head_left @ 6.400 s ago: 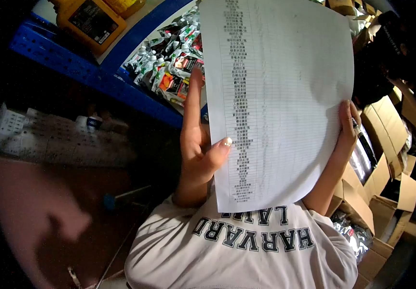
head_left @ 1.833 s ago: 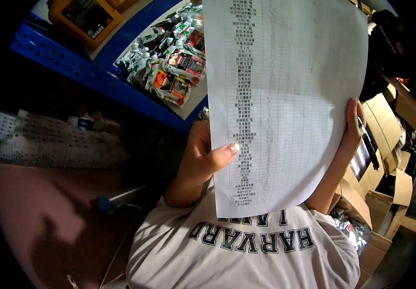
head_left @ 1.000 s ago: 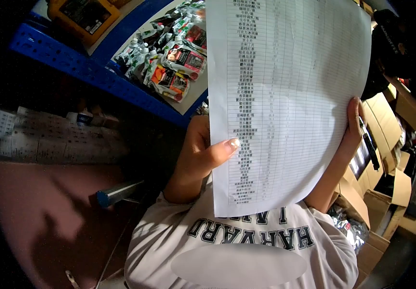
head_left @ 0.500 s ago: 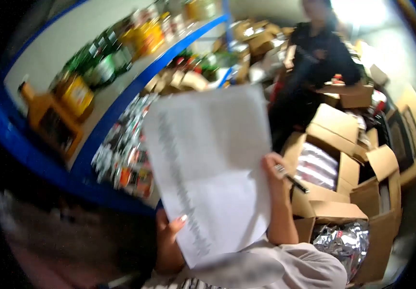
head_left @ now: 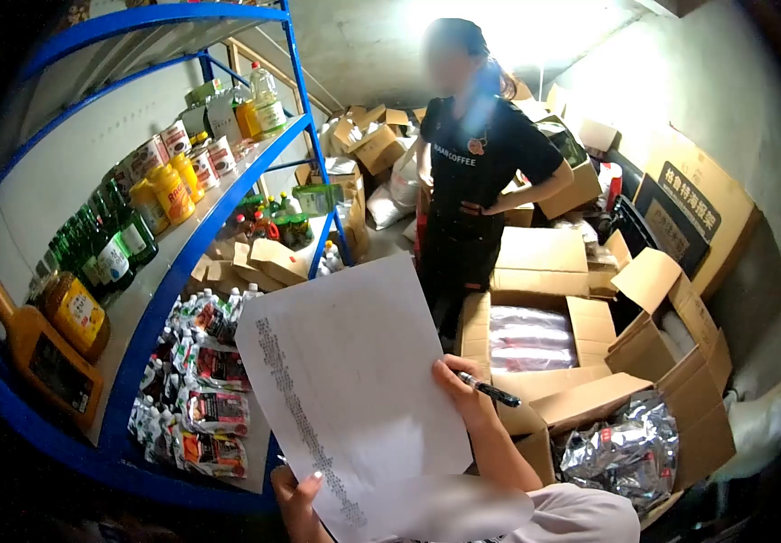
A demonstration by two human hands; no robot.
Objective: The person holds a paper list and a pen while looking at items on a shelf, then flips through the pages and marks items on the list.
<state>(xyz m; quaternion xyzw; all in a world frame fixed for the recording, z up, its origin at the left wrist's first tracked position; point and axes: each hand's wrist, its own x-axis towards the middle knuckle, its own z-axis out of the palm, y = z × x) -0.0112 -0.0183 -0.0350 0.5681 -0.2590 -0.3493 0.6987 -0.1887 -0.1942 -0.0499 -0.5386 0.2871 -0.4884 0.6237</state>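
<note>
A large white sheet of paper (head_left: 363, 362), with a column of small print along its left side, is held up in front of me. My left hand (head_left: 298, 505) is closed on its lower left edge, thumb on the printed face. At the right edge, my right hand (head_left: 463, 391) grips the paper and also a dark pen (head_left: 492, 390), which points out to the right. Both hands' fingers behind the sheet are hidden.
Blue shelving (head_left: 218, 208) on the left carries green bottles (head_left: 114, 258), jars, cans and pouches (head_left: 214, 412). A person in black (head_left: 476, 172) stands beyond the paper. Open cartons (head_left: 535, 262) with plastic-wrapped packs (head_left: 532, 339) and silvery packages (head_left: 621, 443) crowd the right.
The view has swung and sharpened, showing more of the shelf and the whole standing person. The sheet sits lower and further left in view, still in both hands with the pen.
</note>
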